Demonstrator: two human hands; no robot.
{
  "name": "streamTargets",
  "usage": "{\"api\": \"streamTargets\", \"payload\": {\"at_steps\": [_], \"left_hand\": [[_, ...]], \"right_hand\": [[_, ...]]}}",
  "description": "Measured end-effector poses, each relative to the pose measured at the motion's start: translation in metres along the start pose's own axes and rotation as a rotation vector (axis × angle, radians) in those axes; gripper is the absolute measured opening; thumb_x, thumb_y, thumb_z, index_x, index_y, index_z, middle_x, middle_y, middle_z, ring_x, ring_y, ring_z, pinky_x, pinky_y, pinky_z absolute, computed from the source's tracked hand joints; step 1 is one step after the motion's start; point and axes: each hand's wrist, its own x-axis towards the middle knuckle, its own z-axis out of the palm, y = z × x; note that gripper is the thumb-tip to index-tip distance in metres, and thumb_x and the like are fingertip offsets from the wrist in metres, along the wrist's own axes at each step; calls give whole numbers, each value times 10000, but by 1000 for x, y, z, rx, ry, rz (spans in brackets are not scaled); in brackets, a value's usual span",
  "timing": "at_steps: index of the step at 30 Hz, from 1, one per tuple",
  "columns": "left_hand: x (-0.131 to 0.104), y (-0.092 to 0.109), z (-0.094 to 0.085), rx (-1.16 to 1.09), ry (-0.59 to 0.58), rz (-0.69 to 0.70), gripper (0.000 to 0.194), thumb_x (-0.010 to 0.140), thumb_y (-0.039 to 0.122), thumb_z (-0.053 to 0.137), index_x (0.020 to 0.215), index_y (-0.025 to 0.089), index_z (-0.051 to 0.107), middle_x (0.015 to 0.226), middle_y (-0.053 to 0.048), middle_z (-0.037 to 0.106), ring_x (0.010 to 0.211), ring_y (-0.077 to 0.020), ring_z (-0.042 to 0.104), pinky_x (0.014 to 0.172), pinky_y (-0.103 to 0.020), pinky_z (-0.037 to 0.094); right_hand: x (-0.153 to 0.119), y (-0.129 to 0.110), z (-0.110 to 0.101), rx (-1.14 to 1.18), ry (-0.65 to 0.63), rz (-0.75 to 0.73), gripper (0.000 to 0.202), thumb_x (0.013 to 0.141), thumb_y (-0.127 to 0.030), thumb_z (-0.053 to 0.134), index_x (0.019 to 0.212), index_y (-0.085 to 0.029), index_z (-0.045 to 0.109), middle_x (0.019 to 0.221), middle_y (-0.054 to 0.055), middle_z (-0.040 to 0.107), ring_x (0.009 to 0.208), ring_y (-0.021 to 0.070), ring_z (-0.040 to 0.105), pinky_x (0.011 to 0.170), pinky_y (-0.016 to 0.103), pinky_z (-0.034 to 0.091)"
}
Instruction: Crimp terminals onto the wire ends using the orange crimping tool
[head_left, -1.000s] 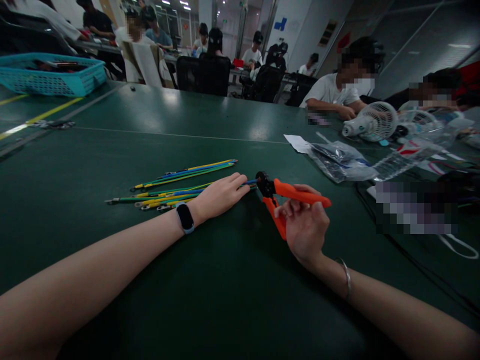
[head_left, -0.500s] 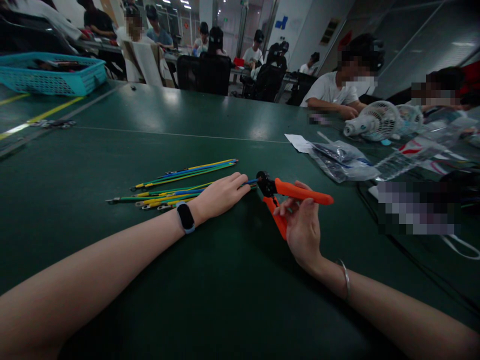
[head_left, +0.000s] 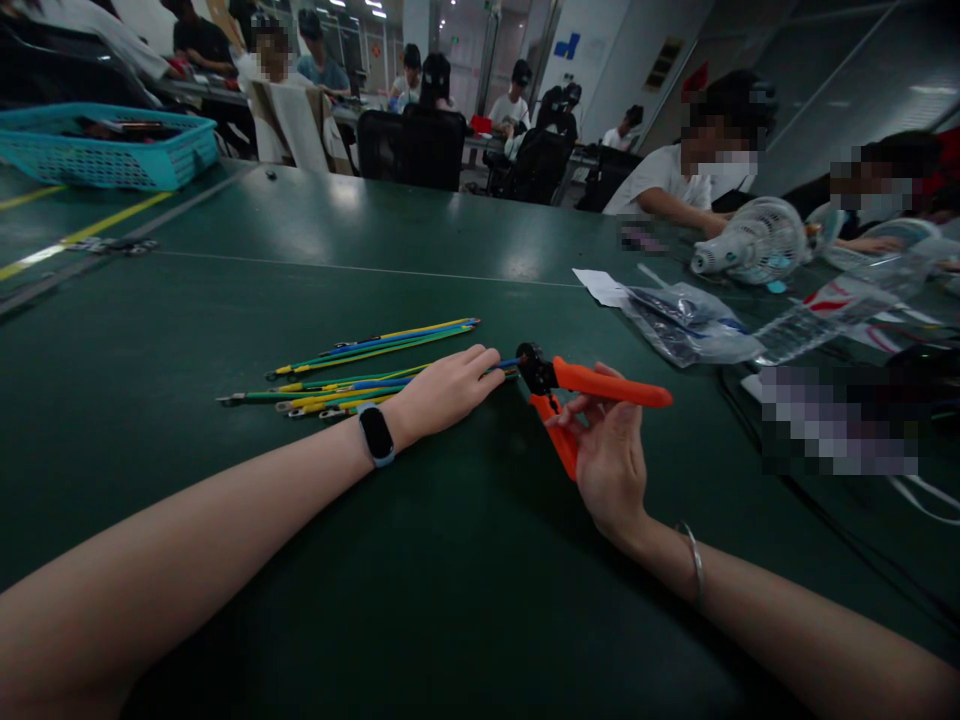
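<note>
Between the fingertips of my left hand (head_left: 454, 392) is a blue wire (head_left: 510, 363), its end at the black jaws of a crimping tool (head_left: 536, 368) with orange handles. My right hand (head_left: 611, 450) grips that tool, whose handles are spread apart. Under and beside my left hand lie several yellow, green and blue wires (head_left: 337, 394), some with metal lugs on their ends. A smaller bundle of wires (head_left: 382, 343) rests just beyond them. My left palm hides part of the nearer pile.
A blue basket (head_left: 150, 160) stands at the far left. To the right are plastic bags (head_left: 686, 322), a clear bottle (head_left: 814, 310), a white fan (head_left: 757, 245) and a black cable (head_left: 810, 490). A co-worker (head_left: 667, 185) sits across the green table (head_left: 420, 600).
Both hands, the wire and the crimping tool hold nearly the same pose. The whole view has shifted slightly. At the far right, a co-worker's hand now shows near the fans.
</note>
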Motion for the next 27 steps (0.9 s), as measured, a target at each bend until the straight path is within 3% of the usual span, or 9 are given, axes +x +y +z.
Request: {"api": "streamTargets", "payload": {"at_steps": [9,14,18,27], "left_hand": [[-1,2,-4,77,24,-185,198,961,107,471,1080,90,628,1089,-137,616,994,-252,594,887,-371,540],[-3,-2,-2,153,-1,-295,260,926,34,445,1098,94,630,1144,-137,628,1023,-291,582,863,-418,530],[-3,-4,3,113,-43,-383,301,917,7,429,1112,106,636,1186,-135,641,1035,-291,587,864,-420,522],[-1,-2,9,27,-103,-562,318,995,106,355,1229,77,567,1073,-145,681,983,-268,636,857,-398,510]], "right_hand": [[0,2,2,18,23,-11,376,975,-568,475,1236,-333,606,878,-17,539,742,119,563,775,333,578],[0,3,1,29,6,-19,351,982,-550,473,1231,-344,610,877,-21,535,749,117,557,784,329,573],[1,3,-1,20,-13,-26,340,1000,-521,450,1245,-342,602,878,-20,535,745,115,556,790,331,567],[2,2,-1,50,-42,-40,317,1008,-504,450,1221,-340,617,869,-24,548,735,101,563,778,303,564]]}}
